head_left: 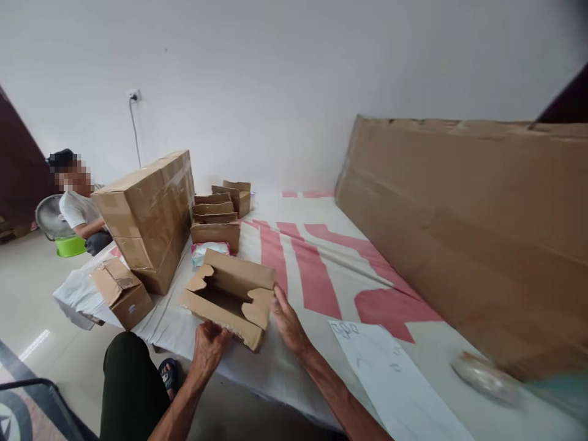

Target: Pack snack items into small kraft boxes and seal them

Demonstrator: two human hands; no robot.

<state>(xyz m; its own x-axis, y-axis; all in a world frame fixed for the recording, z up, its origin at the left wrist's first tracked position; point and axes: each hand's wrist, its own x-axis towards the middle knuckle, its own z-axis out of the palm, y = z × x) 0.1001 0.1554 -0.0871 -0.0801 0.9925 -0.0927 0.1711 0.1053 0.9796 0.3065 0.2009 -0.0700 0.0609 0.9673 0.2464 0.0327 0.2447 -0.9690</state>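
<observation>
A small open cardboard box (220, 309) sits near the front edge of the covered table, tilted, with its inside facing up and notched flaps at both ends. My left hand (211, 346) is closed at the lower front edge, its fingers pinching the cardboard there. At the box's right end, my right hand (287, 321) grips the corner, with the thumb in view and the other fingertips partly hidden. Just behind the box lies a colourful plastic packet (209, 251).
Several open cardboard boxes (215, 233) stand behind. Taped cartons (151, 214) are stacked to the left, beside a closed small box (123, 293). A large cardboard sheet (459, 233) leans at right, near a marked white sheet (390, 373) and a clear roll (484, 376). A person (82, 205) sits far left.
</observation>
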